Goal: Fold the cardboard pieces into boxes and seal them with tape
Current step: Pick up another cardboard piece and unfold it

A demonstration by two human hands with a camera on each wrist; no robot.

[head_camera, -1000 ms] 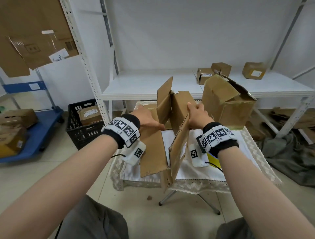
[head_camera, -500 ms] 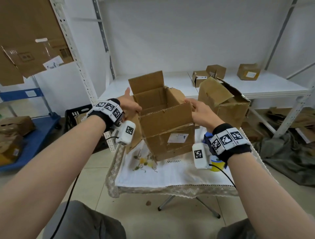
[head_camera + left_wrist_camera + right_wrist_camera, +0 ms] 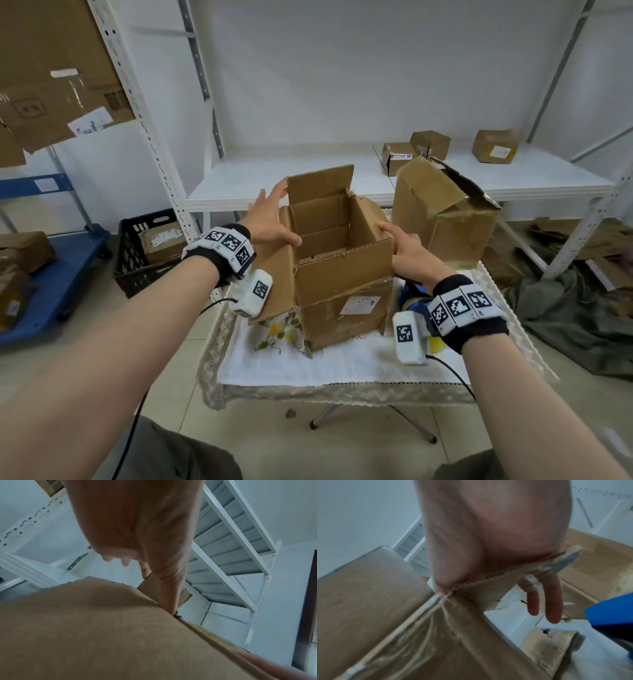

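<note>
Two hands steady a brown cardboard box (image 3: 342,274) with a white label on its near face, standing upright and open-topped at the centre of the head view on a small table covered by a white lace-edged cloth (image 3: 342,363). At centre left of the frame the left hand (image 3: 270,219) lies with straight fingers along the box's left side, its thumb over the rim and its fingertips near the raised back flap (image 3: 320,183); it clamps nothing. At centre right the right hand (image 3: 406,253) grips the box's right wall at the near corner: the right wrist view shows the cardboard edge wedged between thumb and fingers (image 3: 553,601).

The step in hand looks like squaring up the opened box, its top flaps not yet folded. Next, the flaps need folding inward, probably the side ones first, then holding flat while tape is fetched; I cannot make out a tape roll for certain.

A larger dented brown carton (image 3: 442,212) stands just right of the box.
</note>
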